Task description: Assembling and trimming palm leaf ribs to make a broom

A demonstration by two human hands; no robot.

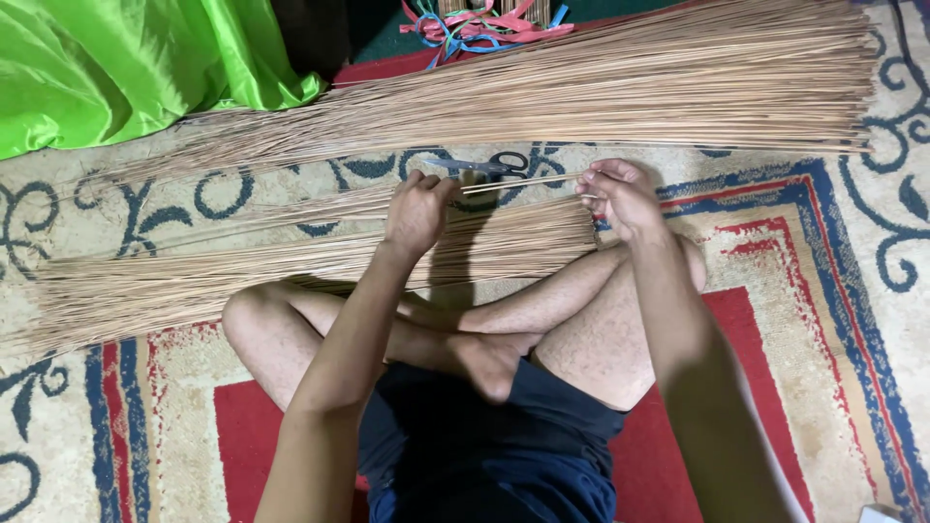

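Patterned carpet [823, 291] in cream, red and blue covers the floor where a person sits cross-legged in dark shorts, seen from above. Both hands are raised just above the knees and share a few thin tan sticks [523, 183] stretched between them. The left hand [418, 208] is closed around one end of these sticks, fingers curled over them, while the right hand [625, 197] pinches the other end between thumb and fingertips. Directly under the hands, a smaller bundle of sticks [291, 266] lies across the carpet in front of the shins, fanning out toward the left edge of the view. Farther from the person, a much larger pile of sticks [630, 82] stretches across almost the whole width of the scene, its blunt ends lined up at the right. Black-handled scissors [489, 166] rest on the carpet between the two piles, just beyond the held sticks. Bright green shiny cloth [126, 63] is heaped at the upper left, and a tangle of pink and blue ribbons [484, 24] sits at the top edge behind the large pile.
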